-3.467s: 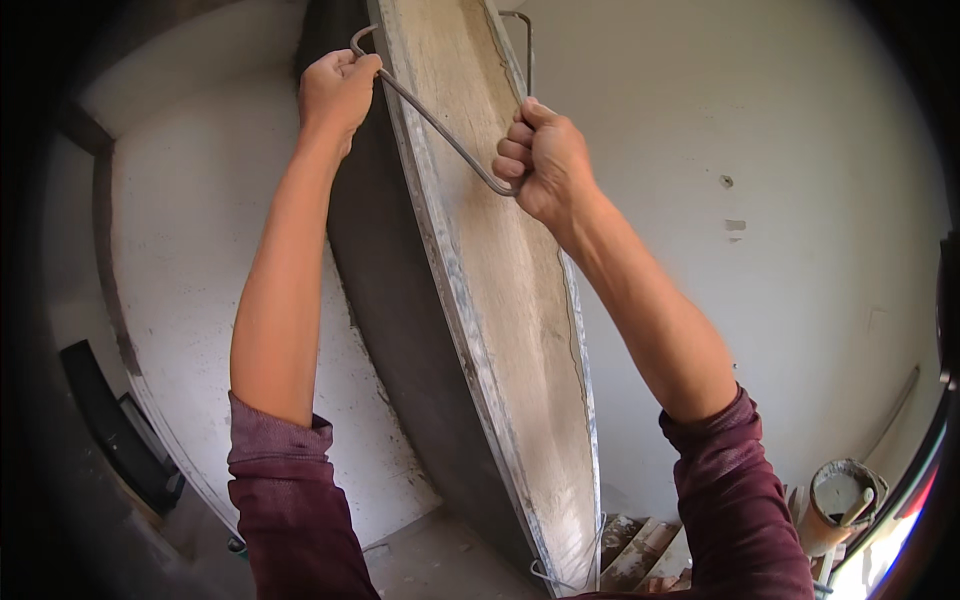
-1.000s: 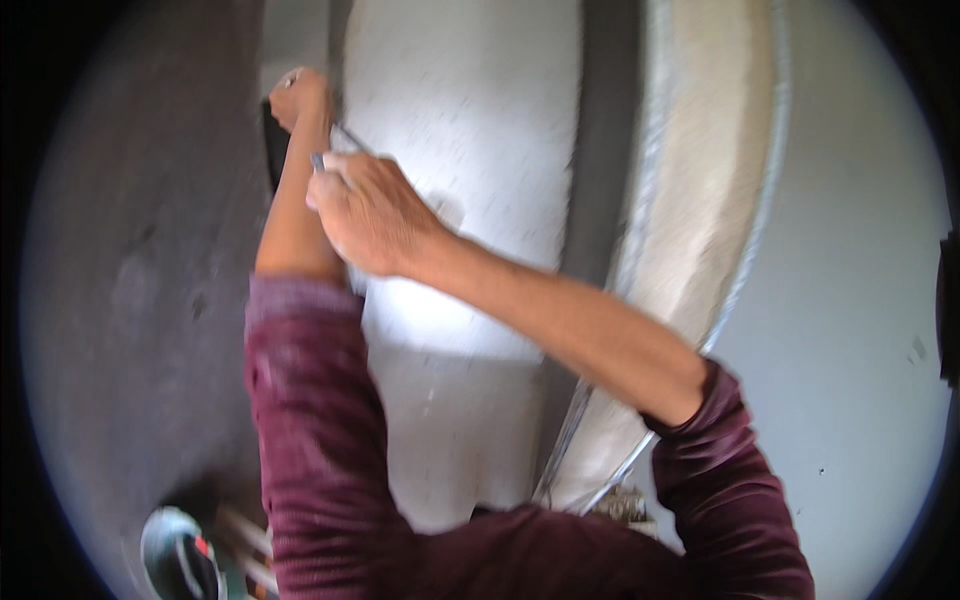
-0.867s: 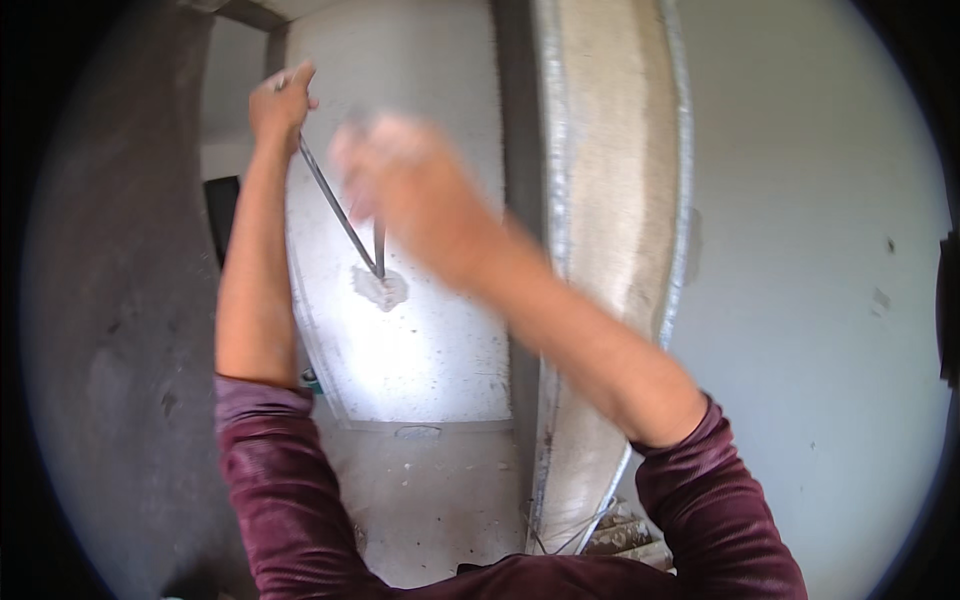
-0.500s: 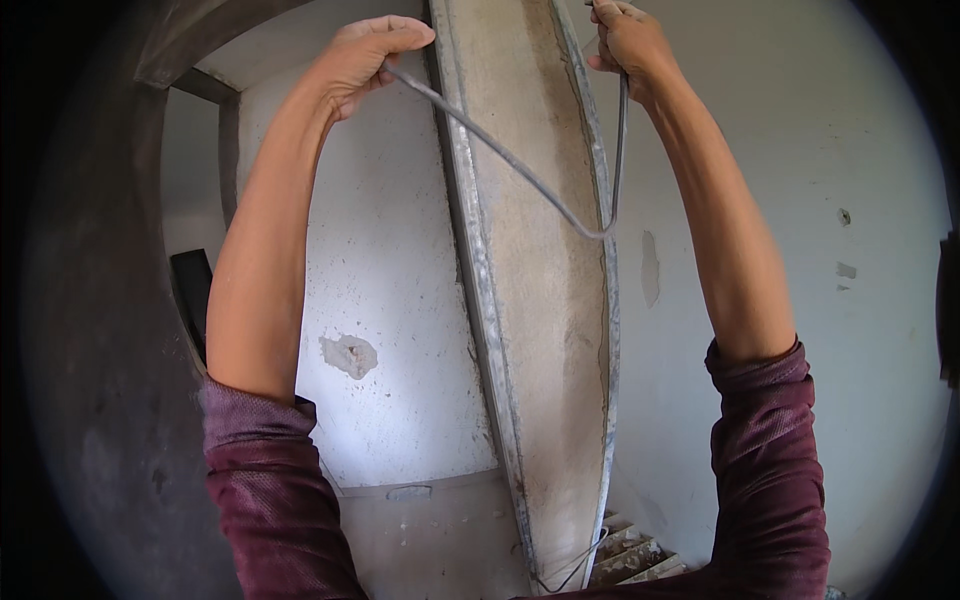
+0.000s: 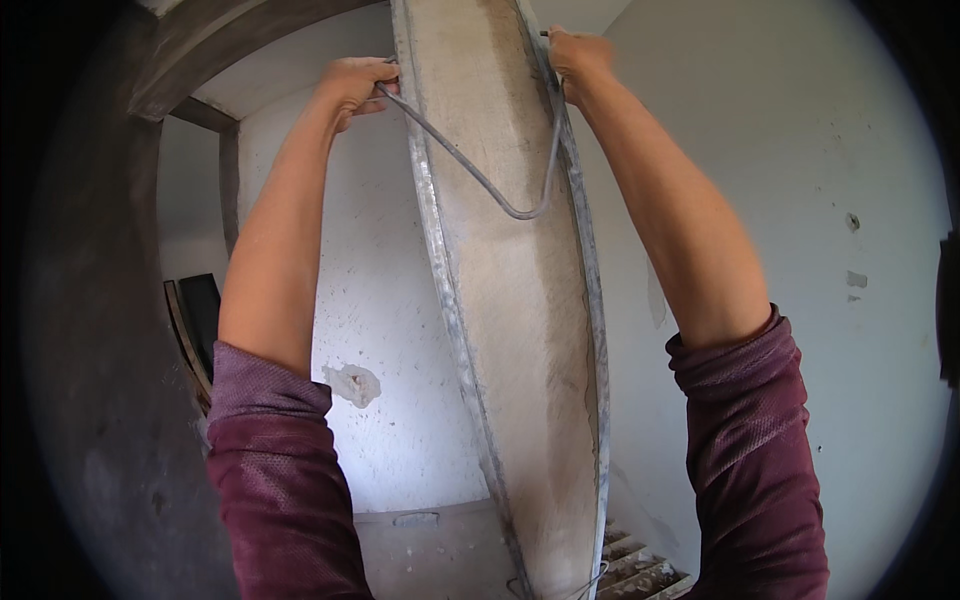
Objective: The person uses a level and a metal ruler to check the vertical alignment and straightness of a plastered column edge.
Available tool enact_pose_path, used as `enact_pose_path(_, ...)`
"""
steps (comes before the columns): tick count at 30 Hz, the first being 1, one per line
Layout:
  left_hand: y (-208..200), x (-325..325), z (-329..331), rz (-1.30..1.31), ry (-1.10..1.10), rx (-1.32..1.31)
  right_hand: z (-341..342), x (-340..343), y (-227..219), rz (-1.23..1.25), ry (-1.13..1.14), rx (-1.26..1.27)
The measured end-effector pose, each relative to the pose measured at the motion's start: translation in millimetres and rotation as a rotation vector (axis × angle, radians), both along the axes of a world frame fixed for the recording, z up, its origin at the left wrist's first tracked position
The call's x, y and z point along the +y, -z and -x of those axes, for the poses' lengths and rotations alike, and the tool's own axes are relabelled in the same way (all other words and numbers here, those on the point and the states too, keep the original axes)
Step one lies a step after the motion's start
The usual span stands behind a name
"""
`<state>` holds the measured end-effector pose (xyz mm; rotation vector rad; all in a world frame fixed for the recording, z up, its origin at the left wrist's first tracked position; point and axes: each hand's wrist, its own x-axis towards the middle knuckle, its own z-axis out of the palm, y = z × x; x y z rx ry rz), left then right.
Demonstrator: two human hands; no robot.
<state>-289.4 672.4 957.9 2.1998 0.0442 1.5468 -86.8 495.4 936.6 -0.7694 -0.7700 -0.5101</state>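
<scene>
A long board (image 5: 520,330) with a tan face and grey metal edge strips stands tall in front of me. Across its upper part hangs a bent grey metal rod (image 5: 455,152), its V-shaped bend pointing down. My left hand (image 5: 352,88), raised at the board's left edge, is closed on the rod's left end. At the right edge, my right hand (image 5: 584,62) closes round the rod's other end. Both arms reach upward. The rod's very ends are mostly hidden by my fingers.
Concrete steps (image 5: 640,570) lie at the board's lower right, where a thin wire-like rod (image 5: 600,572) shows. A pale wall (image 5: 760,200) rises on the right. On the left are a dark wall (image 5: 90,350), a doorway (image 5: 187,200) and leaning dark planks (image 5: 200,310).
Both hands and the rod have shifted left in view, the right hand also a little down to the board's right edge. The board's upper part appears further left. The hands keep hold of the rod.
</scene>
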Motion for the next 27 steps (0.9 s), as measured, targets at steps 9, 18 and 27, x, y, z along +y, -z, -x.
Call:
enact_pose_path(9,-16.4,33.0,-5.6,0.073,0.190,0.043,-36.2,16.1,-17.3,0.082,0.090,-0.103)
enact_pose_path(18,-19.2,28.9,-5.7,0.025,0.221,0.013,-52.6,9.5,-26.8,0.176,0.142,-0.155)
enact_pose_path(27,4.3,16.9,-23.9,-0.090,-0.016,-0.216,-39.0,2.6,-14.0,0.271,0.096,-0.169)
